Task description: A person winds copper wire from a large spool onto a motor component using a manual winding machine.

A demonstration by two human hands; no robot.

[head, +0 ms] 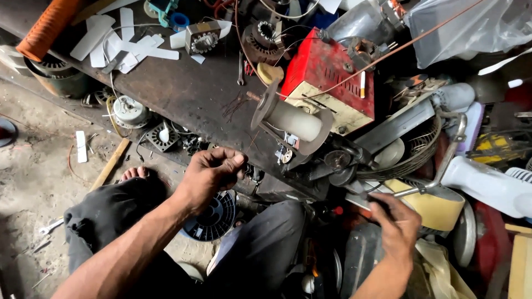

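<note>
At a cluttered repair desk (183, 94) of dark, worn metal, a seated person works with both bare hands over a hand-cranked winding machine. The left hand (213, 173) hangs just off the desk's front edge, fingers curled together with thumb and forefinger pinched; whether anything thin lies between them cannot be made out. The right hand (396, 221) is closed around the dark grip of a metal crank handle (438, 180), which rises toward the machine's shaft. Between the hands, slightly above, a pale empty winding spool (292, 119) with grey flanges sits mounted on the shaft, tilted toward the camera, just beside a red-and-cream metal box (327, 83). A thin copper wire (410, 41) runs from the upper right down across that box. White fan blades (119, 41) lie at the desk's far end, and a black plastic reel (213, 217) rests on the floor by the person's knees.
</note>
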